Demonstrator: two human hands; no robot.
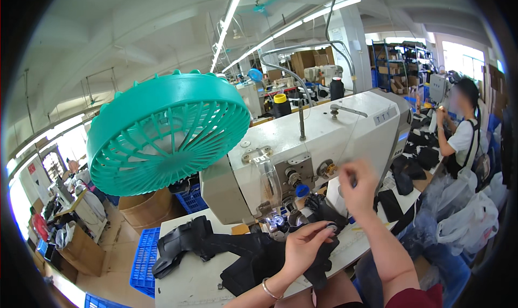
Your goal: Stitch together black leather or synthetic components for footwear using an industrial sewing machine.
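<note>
My left hand (305, 247), with a bangle at the wrist, is closed in a pinch on a small round silvery piece (331, 228) whose kind I cannot make out. It is in front of the needle area of a white industrial sewing machine (318, 130). My right hand (360, 192) is raised beside the machine's arm, its fingers curled and blurred by motion. A dark spot shows between them, too smeared to name. Black sewn fabric pieces (237, 246) lie across the machine table, under and beside my left hand.
A large green fan (170, 135) hangs close at the upper left. Blue crates (144, 262) and a round brown bin (151, 208) stand left of the table (181, 292). At right are black pieces (402, 178), plastic bags (467, 224) and a seated co-worker (463, 132).
</note>
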